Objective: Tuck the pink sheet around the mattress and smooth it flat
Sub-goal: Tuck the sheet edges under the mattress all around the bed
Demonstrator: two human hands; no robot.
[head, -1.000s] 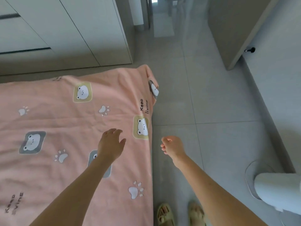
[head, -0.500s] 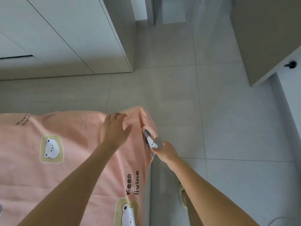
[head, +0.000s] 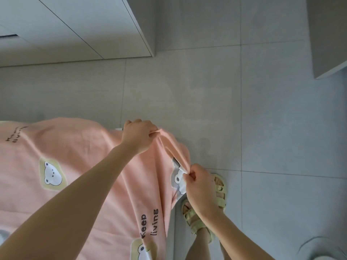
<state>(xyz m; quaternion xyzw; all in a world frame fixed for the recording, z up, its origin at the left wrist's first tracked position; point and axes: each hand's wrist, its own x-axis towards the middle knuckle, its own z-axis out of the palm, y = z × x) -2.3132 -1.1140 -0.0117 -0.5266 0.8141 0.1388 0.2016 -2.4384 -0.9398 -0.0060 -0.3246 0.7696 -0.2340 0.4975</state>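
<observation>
Pink cloth fills the left and near part of what I see. It is the sheet (head: 78,166), lying over the mattress (head: 171,231). It has little bears on it and the words "Keep living". Most of the top looks flat, with only soft wrinkles.

I am at the far right corner of the bed. My left hand (head: 138,136) is on the far side of the corner. Its fingers are closed tight on a bunch of sheet. My right hand (head: 199,186) is nearer to me and lower, by the right edge. Its fingers pinch the hem, right where a grey bear patch is.

Between my two hands the cloth is pulled into long folds. The folds run from far left to near right, from one hand to the other. The corner of the sheet hangs loose off the bed, past the edge and over the grey floor (head: 262,128). So it is not tucked here yet.

The edge of the bed runs near to far, just left of my right hand. I think the loose part must go down and left, under that edge. My right hand is closer to it, so I think it should push the cloth in while my left hand keeps it tight. My sandals (head: 206,209) are on the floor right beside the bed.
</observation>
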